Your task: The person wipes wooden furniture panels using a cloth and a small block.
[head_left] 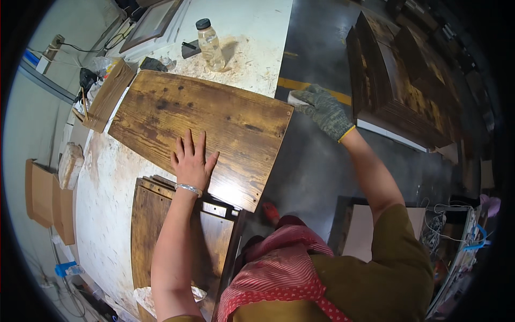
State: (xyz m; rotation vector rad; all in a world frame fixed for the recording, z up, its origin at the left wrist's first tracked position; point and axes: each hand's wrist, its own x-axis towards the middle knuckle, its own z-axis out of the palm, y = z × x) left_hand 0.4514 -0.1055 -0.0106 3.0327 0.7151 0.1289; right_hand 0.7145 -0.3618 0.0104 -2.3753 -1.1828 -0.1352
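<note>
A brown wood-grain board [204, 115] with small holes near its corners lies across the white table. My bare left hand [193, 166], a bracelet at its wrist, rests flat on the board's near edge with the fingers spread. Off the board's far right corner, my right hand [324, 112] wears a grey knit glove with a yellow cuff. Its fingers are closed around a small pale block [295, 100], held beside the board's right edge; the glove covers most of the block. More brown boards [153, 214] lie stacked under my left forearm.
On the white table [257, 32], a clear bottle with a black lid [210, 45] stands amid dust. Cardboard boxes [45, 198] line the left side. Tall stacks of brown boards [399, 75] stand on the floor at right. A wire rack [456, 236] is at lower right.
</note>
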